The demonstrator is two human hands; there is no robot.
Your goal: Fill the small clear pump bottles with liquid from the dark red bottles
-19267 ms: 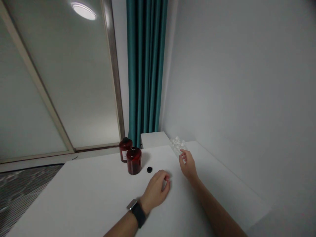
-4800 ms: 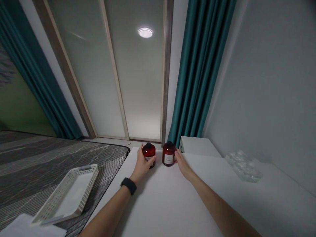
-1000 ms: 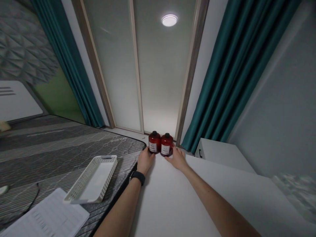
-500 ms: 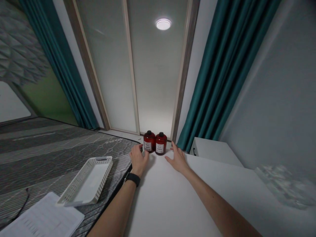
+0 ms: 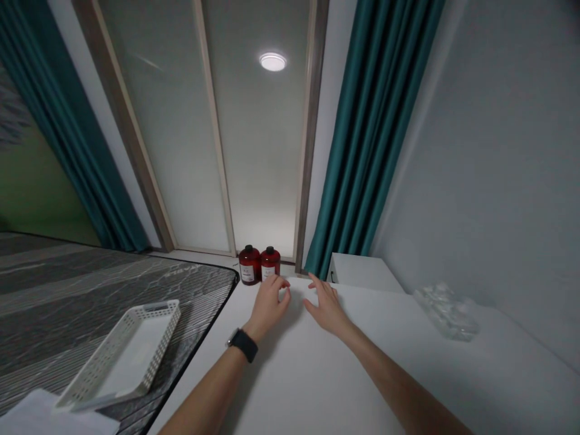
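Observation:
Two dark red bottles with black caps and white labels stand side by side at the far end of the white table: the left bottle (image 5: 249, 264) and the right bottle (image 5: 270, 261). My left hand (image 5: 270, 302), with a dark watch (image 5: 243, 345) on its wrist, is just in front of the right bottle and covers part of its label. Its fingers curl loosely with a gap to the thumb, and nothing is between them. To the right, my right hand (image 5: 327, 307) hovers over the tabletop, fingers spread and holding nothing.
The white table (image 5: 308, 380) runs away from me. On its right lies a clear plastic item (image 5: 446, 311). A white perforated basket (image 5: 156, 353) and papers (image 5: 49, 417) lie on the grey bed surface at left. A white cabinet (image 5: 365, 272) stands beyond the table.
My left hand has moved right, from beside the left bottle to in front of the right one. The view has turned right. The bottles still stand together.

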